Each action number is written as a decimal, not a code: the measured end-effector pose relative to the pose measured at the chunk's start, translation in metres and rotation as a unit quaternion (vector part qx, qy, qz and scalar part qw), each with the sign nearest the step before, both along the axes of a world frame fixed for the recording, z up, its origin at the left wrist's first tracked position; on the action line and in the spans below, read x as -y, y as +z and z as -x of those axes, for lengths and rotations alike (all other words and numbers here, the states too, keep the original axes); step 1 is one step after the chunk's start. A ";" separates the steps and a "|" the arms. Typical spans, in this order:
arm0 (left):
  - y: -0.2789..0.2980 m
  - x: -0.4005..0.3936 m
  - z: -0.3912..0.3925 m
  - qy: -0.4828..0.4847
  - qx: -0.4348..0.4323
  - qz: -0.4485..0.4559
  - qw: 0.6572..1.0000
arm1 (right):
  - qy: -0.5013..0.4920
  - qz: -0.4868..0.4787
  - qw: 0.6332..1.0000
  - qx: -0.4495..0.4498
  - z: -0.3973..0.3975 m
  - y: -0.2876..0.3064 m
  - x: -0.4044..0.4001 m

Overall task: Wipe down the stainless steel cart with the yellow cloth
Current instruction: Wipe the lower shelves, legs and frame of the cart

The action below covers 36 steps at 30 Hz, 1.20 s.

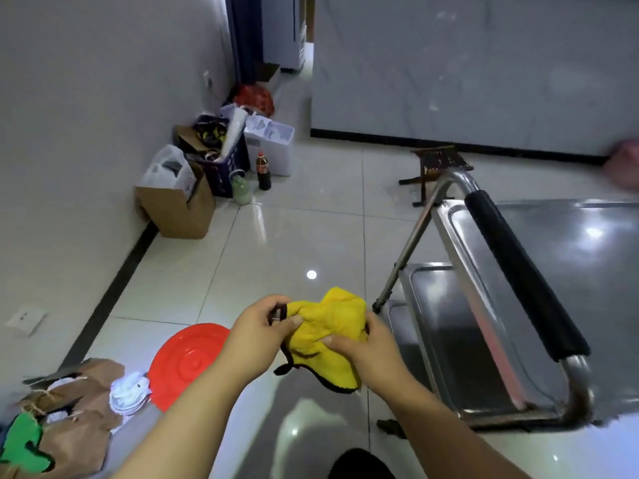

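Head view: yellow cloth is gripped bunched by left hand & right hand, just left of stainless steel cart edge; open floor ahead.

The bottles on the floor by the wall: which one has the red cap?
The dark bottle, standing upright right of the pale green bottle. The green one is shorter and shows no red cap.

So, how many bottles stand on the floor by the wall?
2: a dark bottle with a red cap and a pale green bottle beside it; the blue crate may hide others.
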<state>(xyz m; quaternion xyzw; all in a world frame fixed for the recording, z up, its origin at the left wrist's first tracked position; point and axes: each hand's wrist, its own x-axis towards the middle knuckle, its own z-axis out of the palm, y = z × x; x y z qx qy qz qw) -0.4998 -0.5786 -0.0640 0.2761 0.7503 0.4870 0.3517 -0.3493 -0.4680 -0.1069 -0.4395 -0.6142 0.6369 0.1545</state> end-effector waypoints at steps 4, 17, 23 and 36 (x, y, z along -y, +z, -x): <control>-0.010 -0.033 0.016 -0.047 0.016 0.022 0.999 | -0.055 -0.026 0.998 0.034 0.001 0.000 -0.023; -0.013 -0.198 0.082 -0.144 -0.065 0.043 0.986 | -0.165 -0.022 0.982 0.090 0.038 0.011 -0.148; -0.029 -0.254 0.094 -0.235 -0.094 0.088 0.963 | -0.236 0.020 0.967 0.095 0.039 0.010 -0.177; -0.097 -0.369 0.114 -0.490 -0.125 0.156 0.848 | -0.491 0.125 0.844 0.177 0.058 -0.074 -0.179</control>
